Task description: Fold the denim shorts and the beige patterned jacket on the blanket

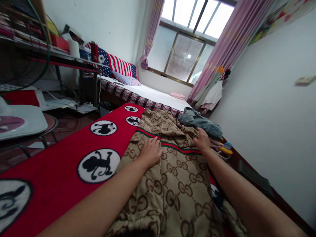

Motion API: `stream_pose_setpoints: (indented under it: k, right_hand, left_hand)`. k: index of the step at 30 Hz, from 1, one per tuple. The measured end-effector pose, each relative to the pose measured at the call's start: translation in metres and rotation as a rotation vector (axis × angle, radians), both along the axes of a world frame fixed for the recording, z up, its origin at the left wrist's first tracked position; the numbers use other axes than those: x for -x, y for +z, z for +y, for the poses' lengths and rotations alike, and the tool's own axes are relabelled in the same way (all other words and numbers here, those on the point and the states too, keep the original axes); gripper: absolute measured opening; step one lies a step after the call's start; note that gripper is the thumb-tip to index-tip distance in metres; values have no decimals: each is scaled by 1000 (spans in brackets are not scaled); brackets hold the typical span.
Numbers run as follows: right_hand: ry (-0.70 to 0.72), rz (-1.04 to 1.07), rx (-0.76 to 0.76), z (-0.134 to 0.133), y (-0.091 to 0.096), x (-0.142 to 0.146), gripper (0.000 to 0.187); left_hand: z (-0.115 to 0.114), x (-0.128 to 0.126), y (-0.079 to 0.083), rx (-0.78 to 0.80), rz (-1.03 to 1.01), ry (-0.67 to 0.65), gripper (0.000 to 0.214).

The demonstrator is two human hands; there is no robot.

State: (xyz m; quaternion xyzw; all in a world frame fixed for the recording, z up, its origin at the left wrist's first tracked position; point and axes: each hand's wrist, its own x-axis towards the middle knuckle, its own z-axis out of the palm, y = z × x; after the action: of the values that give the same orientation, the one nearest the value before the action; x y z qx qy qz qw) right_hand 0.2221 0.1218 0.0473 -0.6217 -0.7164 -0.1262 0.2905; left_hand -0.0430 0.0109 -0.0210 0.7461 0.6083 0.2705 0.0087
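A tan garment (177, 184), printed with brown interlocking letters, lies spread along the right side of a red blanket (66, 154), from the blanket's near edge almost to its far edge. Its gathered, elastic-looking end is nearest the viewer, and a green-and-red stripe crosses it farther up. White ovals with dark monkey figures run along the blanket's left side. The person's bare forearms reach in from below. The left hand (151, 152) rests palm down beside the stripe, fingers extended and slightly bent, lying on the cloth. The right hand (202, 141) is narrow, closed on bunched cloth at the garment's right edge. Just beyond it, folded blue denim (202, 121) sits at the blanket's far right corner. Off the blanket's left edge stands a white-topped chair (32, 118); behind that, a cluttered desk holds a dark red flask (94, 51). Past the blanket's far edge is a bed with a white sheet (150, 92) and a stars-and-stripes cushion (120, 64). At the back, pink curtains (222, 42) frame a bright window (184, 56).
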Motion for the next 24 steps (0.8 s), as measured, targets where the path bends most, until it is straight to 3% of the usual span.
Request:
stream_pose_setpoints:
  k: [6, 8, 12, 15, 20, 24]
  right_hand:
    - [-71, -391, 236, 27, 2, -2, 78]
    - [-113, -499, 259, 28, 6, 1, 70]
    - [-111, -652, 278, 21, 21, 6, 33]
    - [-167, -527, 270, 13, 42, 11, 30]
    - [-405, -72, 3, -14, 104, 24, 43]
    - [-207, -17, -354, -59, 156, 57, 38]
  left_hand:
    - [-1, 0, -1, -8, 26, 8, 49]
    - [-2, 0, -1, -18, 24, 6, 48]
    - [-2, 0, -1, -21, 21, 5, 49]
    - [-1, 0, -2, -16, 21, 3, 49]
    - [1, -1, -3, -28, -24, -3, 45]
    - [8, 4, -1, -93, -342, -9, 31]
